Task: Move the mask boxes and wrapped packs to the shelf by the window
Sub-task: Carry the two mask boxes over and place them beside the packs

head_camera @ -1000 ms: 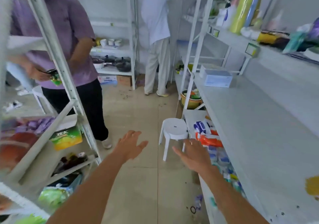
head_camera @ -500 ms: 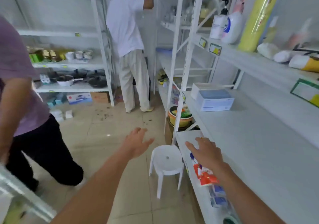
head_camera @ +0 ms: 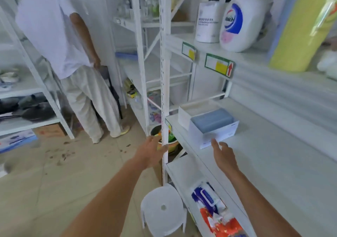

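Two mask boxes [head_camera: 212, 127] sit side by side on the middle shelf [head_camera: 273, 163], just beyond your right hand [head_camera: 223, 156]; its fingers [head_camera: 215, 143] are spread and empty; your left hand [head_camera: 149, 152] is open too; the boxes look like light, crushable card, so grip the near one's side walls gently.

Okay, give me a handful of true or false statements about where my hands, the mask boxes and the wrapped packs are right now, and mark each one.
1. The right hand is open just short of the front mask box. True.
2. The left hand is holding a wrapped pack. False: it is empty, beside the white shelf post.
3. The two mask boxes sit on the middle shelf. True.
4. The wrapped packs lie on the white stool. False: they lie on the lower shelf beside it.
5. The front mask box's open top shows blue contents. True.
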{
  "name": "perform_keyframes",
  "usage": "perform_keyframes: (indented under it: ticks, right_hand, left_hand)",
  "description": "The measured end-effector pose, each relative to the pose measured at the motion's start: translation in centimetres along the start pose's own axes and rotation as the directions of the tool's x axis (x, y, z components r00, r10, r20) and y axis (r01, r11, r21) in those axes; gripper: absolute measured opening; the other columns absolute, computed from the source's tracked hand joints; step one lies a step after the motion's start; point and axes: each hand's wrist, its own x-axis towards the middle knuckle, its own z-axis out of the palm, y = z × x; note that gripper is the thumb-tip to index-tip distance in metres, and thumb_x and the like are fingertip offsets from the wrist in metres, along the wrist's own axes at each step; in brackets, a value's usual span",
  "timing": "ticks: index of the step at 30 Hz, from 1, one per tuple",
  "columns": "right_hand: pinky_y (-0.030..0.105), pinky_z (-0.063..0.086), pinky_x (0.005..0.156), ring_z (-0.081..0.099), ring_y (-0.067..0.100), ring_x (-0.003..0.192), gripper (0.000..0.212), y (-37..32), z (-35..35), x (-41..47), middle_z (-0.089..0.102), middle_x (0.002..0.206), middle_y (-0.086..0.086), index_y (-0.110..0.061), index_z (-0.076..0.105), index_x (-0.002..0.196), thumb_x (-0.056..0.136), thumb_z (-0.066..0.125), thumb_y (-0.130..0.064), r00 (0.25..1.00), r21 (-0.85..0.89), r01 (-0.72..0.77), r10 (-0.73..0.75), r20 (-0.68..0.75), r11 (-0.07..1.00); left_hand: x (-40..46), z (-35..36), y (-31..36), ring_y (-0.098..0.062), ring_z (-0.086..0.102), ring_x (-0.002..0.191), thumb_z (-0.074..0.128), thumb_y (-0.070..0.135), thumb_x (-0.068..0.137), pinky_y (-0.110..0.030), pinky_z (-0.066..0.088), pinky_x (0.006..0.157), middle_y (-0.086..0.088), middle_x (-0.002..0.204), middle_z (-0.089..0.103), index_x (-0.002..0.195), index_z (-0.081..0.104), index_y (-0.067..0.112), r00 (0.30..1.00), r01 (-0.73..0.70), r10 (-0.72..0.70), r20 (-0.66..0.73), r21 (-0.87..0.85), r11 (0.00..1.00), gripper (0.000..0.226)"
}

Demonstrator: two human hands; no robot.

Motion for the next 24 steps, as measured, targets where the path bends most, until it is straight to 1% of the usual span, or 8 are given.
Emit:
perform_keyframes:
  ticks: [4, 7, 10, 13, 17, 19, 21, 24]
  right_hand:
    - [0.054, 0.038, 0.111, 0.044, 0.045, 0.135, 0.092, -1.9, 0.6, 5.5, 0.043, 0.150, 0.028, 0.000, 0.036, 0.151, 0.095, 0.040, -0.073, 0.981, 0.151, -0.107, 0.129, -0.144, 0.983]
    - [0.057, 0.034, 0.112, 0.042, 0.046, 0.134, 0.097, -2.9, 0.9, 7.6, 0.042, 0.148, 0.029, 0.001, 0.033, 0.149, 0.092, 0.043, -0.076, 0.957, 0.195, -0.157, 0.198, -0.210, 0.968]
    - [0.052, 0.036, 0.111, 0.043, 0.044, 0.135, 0.098, -3.3, 1.5, 9.4, 0.041, 0.150, 0.026, -0.006, 0.031, 0.153, 0.089, 0.047, -0.078, 0.916, 0.288, -0.231, 0.307, -0.258, 0.929]
    - [0.039, 0.041, 0.105, 0.050, 0.036, 0.132, 0.083, -2.6, 2.5, 11.2, 0.048, 0.143, 0.016, -0.023, 0.018, 0.162, 0.098, 0.054, -0.060, 0.843, 0.470, -0.277, 0.447, -0.299, 0.838]
    - [0.050, 0.037, 0.113, 0.047, 0.034, 0.136, 0.117, -3.0, 3.8, 11.1, 0.045, 0.152, 0.014, -0.009, 0.034, 0.154, 0.072, 0.056, -0.088, 0.817, 0.643, -0.327, 0.549, -0.176, 0.693]
    - [0.045, 0.047, 0.101, 0.059, 0.025, 0.117, 0.092, -3.3, 4.4, 10.6, 0.055, 0.141, 0.011, -0.009, 0.048, 0.142, 0.081, 0.060, -0.078, 0.816, 0.674, -0.302, 0.549, -0.183, 0.674]
    - [0.032, 0.050, 0.077, 0.061, 0.013, 0.097, 0.062, -4.0, 5.1, 10.3, 0.063, 0.126, 0.006, -0.014, 0.055, 0.125, 0.089, 0.064, -0.064, 0.821, 0.728, -0.258, 0.541, -0.182, 0.635]
    - [0.022, 0.054, 0.060, 0.066, 0.014, 0.097, 0.044, -5.1, 6.6, 9.9, 0.067, 0.118, 0.003, -0.018, 0.054, 0.123, 0.094, 0.067, -0.049, 0.830, 0.809, -0.144, 0.515, -0.215, 0.570]
  left_hand:
    - [8.9, -1.1, 1.5, -0.030, 0.030, 0.150, 0.044, 0.065, 0.099, -0.052, 0.030, 0.120, -0.007, 0.166, 0.025, 0.160, 0.027, 0.025, 0.996, -0.077, 0.080, 0.036, -0.073, 0.994, 0.075]
    - [14.5, -1.4, 3.0, -0.033, 0.029, 0.150, 0.046, 0.066, 0.098, -0.055, 0.033, 0.118, -0.006, 0.166, 0.024, 0.160, 0.026, 0.025, 0.987, -0.149, 0.156, 0.051, -0.108, 0.983, 0.077]
    - [20.2, -1.6, 4.3, -0.031, 0.032, 0.148, 0.046, 0.067, 0.097, -0.052, 0.030, 0.120, -0.007, 0.165, 0.024, 0.160, 0.023, 0.024, 0.970, -0.211, 0.230, 0.078, -0.204, 0.956, 0.080]
    - [25.7, -1.3, 5.3, -0.031, 0.039, 0.144, 0.051, 0.070, 0.092, -0.053, 0.035, 0.118, -0.010, 0.160, 0.034, 0.158, 0.030, 0.021, 0.945, -0.208, 0.277, 0.177, -0.328, 0.922, 0.085]
    - [30.4, 0.0, 5.5, -0.024, 0.048, 0.137, 0.058, 0.073, 0.087, -0.036, 0.039, 0.110, -0.002, 0.149, 0.049, 0.157, 0.035, 0.022, 0.914, -0.100, 0.260, 0.310, -0.449, 0.888, 0.089]
    - [31.8, 0.7, 4.9, -0.025, 0.049, 0.137, 0.057, 0.074, 0.086, -0.035, 0.039, 0.108, -0.002, 0.149, 0.050, 0.155, 0.039, 0.022, 0.894, -0.090, 0.261, 0.363, -0.426, 0.900, 0.088]
    - [32.5, 1.3, 4.6, -0.027, 0.051, 0.134, 0.059, 0.075, 0.082, -0.041, 0.043, 0.109, -0.006, 0.150, 0.052, 0.152, 0.045, 0.020, 0.878, -0.072, 0.262, 0.402, -0.429, 0.900, 0.091]
    - [32.8, 1.4, 4.5, -0.027, 0.061, 0.115, 0.064, 0.078, 0.066, -0.046, 0.051, 0.104, -0.005, 0.135, 0.062, 0.144, 0.055, 0.022, 0.855, -0.036, 0.264, 0.447, -0.456, 0.889, 0.096]
